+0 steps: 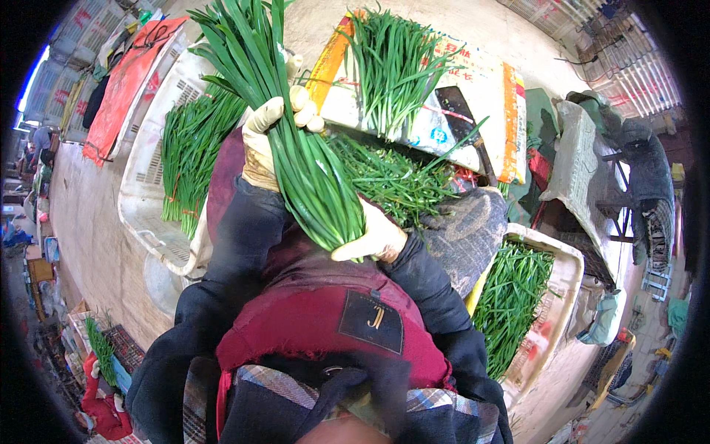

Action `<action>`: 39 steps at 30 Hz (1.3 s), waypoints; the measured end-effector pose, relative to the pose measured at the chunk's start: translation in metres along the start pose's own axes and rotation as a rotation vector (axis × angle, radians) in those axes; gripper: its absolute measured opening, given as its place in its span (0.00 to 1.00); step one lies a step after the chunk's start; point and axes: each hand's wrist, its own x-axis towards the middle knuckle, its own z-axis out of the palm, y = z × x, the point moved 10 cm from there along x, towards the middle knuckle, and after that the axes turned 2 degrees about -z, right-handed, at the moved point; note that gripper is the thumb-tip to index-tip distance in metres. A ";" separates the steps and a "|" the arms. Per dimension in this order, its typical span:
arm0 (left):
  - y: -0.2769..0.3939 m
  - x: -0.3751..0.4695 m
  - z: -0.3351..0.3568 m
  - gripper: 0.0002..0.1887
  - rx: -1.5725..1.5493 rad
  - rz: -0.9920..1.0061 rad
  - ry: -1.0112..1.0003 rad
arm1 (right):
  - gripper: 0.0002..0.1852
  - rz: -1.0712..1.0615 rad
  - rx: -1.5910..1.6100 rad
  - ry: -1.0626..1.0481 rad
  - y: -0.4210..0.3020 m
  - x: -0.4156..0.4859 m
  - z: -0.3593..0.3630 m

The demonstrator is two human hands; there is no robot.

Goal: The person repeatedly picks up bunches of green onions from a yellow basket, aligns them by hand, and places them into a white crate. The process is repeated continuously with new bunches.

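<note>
A thick bundle of long green leaves, likely Chinese chives (310,172), slants across my lap between both gloved hands. My left hand (265,139) wraps around its middle, with the fingers showing on the far side. Lower down, my right hand (377,233) grips the cut end, thumb in front. Just beyond, a wide board covered with printed sacking (471,72) bears a loose pile of chives (391,72). A dark-bladed knife (457,105) lies on it, handle towards me. Below the board's near edge are loose leaf scraps (394,177).
At left stands a white plastic crate (138,194) with tied chive bundles (194,150). Another crate (546,355) at right holds loose chives (513,299). An orange-red cloth (130,89) covers a crate farther left. A person in red (102,399) handles greens at lower left.
</note>
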 end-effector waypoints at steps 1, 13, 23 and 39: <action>-0.003 0.003 -0.002 0.21 -0.033 -0.012 0.034 | 0.60 -0.020 0.001 0.048 -0.003 -0.002 -0.002; -0.074 0.062 -0.062 0.16 0.203 -0.334 0.266 | 0.37 0.012 0.251 0.026 -0.005 -0.003 -0.019; -0.113 0.188 0.020 0.36 0.949 -0.299 -0.073 | 0.22 -0.590 0.408 0.539 -0.117 -0.070 -0.125; -0.098 0.126 -0.233 0.16 1.475 -0.365 0.408 | 0.20 -0.788 0.624 0.745 -0.134 -0.122 -0.199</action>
